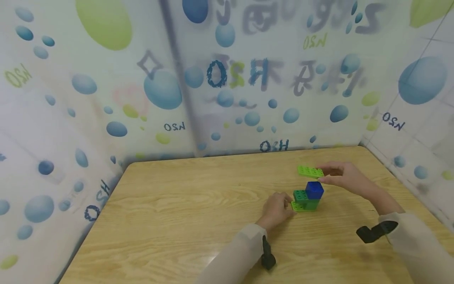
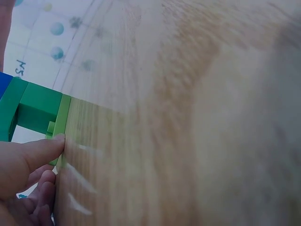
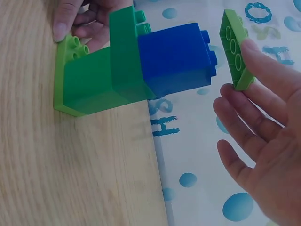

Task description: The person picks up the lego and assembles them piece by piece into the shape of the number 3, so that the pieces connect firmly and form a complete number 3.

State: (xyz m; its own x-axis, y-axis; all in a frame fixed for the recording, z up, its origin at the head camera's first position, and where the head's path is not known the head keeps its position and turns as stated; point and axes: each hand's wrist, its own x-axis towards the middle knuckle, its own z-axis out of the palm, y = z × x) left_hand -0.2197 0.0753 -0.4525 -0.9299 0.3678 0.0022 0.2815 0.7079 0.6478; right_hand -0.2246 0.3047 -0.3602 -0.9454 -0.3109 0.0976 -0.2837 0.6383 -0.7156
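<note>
Currently the left hand (image 1: 276, 209) presses the block stack's (image 1: 307, 198) light-green base plate (image 1: 298, 206) onto the table (image 1: 177, 221) (apparently steadying it); the right hand (image 1: 342, 175) pinches a light-green flat plate (image 1: 310, 171) above the stack.

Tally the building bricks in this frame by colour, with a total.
Light green flat plates: 2, the base plate under the stack, which the left hand steadies, and the loose plate that the right hand pinches above it.
Mid green bricks: 2, the lower block and the upper block.
Blue bricks: 1, the square block on top.
Total: 5.
</note>
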